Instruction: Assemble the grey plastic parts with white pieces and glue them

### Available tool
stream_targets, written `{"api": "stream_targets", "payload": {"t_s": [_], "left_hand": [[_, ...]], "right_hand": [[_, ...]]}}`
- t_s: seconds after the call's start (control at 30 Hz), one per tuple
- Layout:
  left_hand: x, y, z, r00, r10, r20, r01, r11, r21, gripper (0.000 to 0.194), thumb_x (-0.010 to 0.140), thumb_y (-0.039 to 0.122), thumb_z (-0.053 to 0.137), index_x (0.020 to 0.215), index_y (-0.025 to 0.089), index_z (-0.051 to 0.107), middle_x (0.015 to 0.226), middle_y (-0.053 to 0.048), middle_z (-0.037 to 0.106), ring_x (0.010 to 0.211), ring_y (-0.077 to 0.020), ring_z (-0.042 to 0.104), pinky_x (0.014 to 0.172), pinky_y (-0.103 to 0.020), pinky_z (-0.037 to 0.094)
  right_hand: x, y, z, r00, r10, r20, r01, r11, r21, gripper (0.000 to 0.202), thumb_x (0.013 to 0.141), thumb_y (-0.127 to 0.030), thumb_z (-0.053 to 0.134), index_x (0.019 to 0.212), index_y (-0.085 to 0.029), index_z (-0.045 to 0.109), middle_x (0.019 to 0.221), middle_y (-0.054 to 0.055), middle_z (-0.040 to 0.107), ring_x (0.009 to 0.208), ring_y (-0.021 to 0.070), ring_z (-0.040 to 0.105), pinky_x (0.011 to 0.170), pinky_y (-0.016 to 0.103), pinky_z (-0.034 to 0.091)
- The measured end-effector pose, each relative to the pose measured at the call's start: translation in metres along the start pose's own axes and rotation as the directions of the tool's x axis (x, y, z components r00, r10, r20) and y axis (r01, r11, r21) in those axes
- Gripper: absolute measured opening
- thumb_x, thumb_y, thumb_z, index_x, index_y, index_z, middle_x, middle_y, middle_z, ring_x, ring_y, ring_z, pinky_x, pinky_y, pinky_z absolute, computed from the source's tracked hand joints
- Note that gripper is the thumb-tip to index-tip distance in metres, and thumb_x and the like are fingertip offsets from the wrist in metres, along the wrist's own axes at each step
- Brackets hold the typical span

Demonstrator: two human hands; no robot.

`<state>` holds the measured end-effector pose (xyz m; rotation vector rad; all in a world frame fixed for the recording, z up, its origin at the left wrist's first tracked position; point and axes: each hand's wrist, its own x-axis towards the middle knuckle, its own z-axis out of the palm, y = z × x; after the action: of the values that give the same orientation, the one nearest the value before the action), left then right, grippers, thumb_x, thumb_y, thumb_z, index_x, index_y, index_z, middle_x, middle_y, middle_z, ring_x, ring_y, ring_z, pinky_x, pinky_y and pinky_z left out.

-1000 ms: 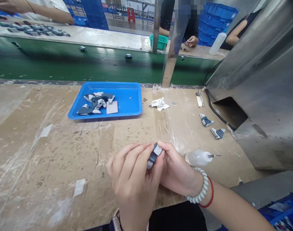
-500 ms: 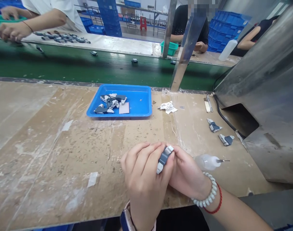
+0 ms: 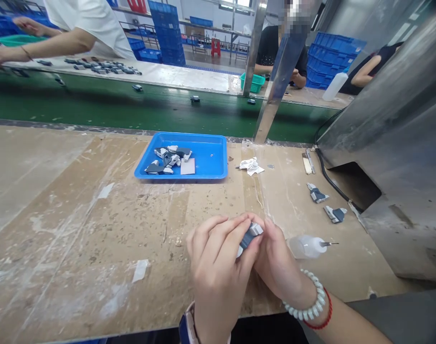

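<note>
A small dark grey and white part [image 3: 247,239] is gripped between both hands above the front of the table. My left hand [image 3: 218,267], with a watch on its wrist, is wrapped round the part with the thumb on its near side. My right hand [image 3: 277,260], wearing a beaded bracelet and a red cord, holds the part's right side, and its fingertips are partly hidden behind my left hand. Right beside my right hand, a translucent bottle [image 3: 306,247] with a thin metal tip lies on its side.
A blue tray [image 3: 211,177] holds several grey and white parts and a pale square. Crumpled white tissue [image 3: 251,166] lies right of it. Two parts [image 3: 317,193] sit near the metal housing [image 3: 400,167]. Beyond the green conveyor [image 3: 160,112], other people work.
The view has shifted slightly. The held part has turned a little and is more covered by my fingers. Parts on the conveyor have moved slightly left; a co-worker's hands at the far left have shifted.
</note>
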<state>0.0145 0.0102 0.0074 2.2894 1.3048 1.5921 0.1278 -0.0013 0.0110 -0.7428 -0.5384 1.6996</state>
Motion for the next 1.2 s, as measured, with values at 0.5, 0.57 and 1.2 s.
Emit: {"api": "stream_targets", "payload": {"t_s": [0.5,0.57,1.2], "left_hand": [[0.002,-0.006,-0.008,0.999,0.017,0.036,-0.012,0.991,-0.13,0.018,0.092,0.015,0.073,0.109,0.019,0.07,0.104,-0.004,0.077,0.11,-0.0238,0.062,0.097,-0.04,0.05],[0.002,-0.005,-0.009,0.999,0.022,0.033,-0.017,0.991,-0.13,0.02,0.092,0.014,0.073,0.11,0.02,0.069,0.104,-0.004,0.077,0.109,-0.024,0.062,0.096,-0.04,0.051],[0.002,0.005,-0.014,0.998,0.065,-0.016,-0.066,0.994,-0.091,0.009,0.096,0.014,0.069,0.105,0.015,0.072,0.102,-0.006,0.077,0.104,-0.022,0.064,0.094,-0.042,0.046]], "right_hand": [[-0.003,-0.009,0.002,0.983,0.076,0.168,-0.08,0.997,0.016,0.034,0.097,-0.055,0.065,0.112,-0.028,0.078,0.107,0.001,0.072,0.101,0.013,0.065,0.097,0.02,0.052],[-0.003,-0.008,0.002,0.985,0.058,0.164,-0.06,0.998,0.004,0.033,0.098,-0.054,0.063,0.114,-0.029,0.078,0.109,0.0,0.072,0.104,0.0104,0.064,0.096,0.015,0.05],[-0.005,-0.012,-0.004,0.954,0.037,0.298,-0.025,0.999,-0.044,0.026,0.105,-0.044,0.055,0.111,-0.026,0.074,0.092,0.0,0.069,0.083,0.0103,0.066,0.093,0.021,0.053]]}}
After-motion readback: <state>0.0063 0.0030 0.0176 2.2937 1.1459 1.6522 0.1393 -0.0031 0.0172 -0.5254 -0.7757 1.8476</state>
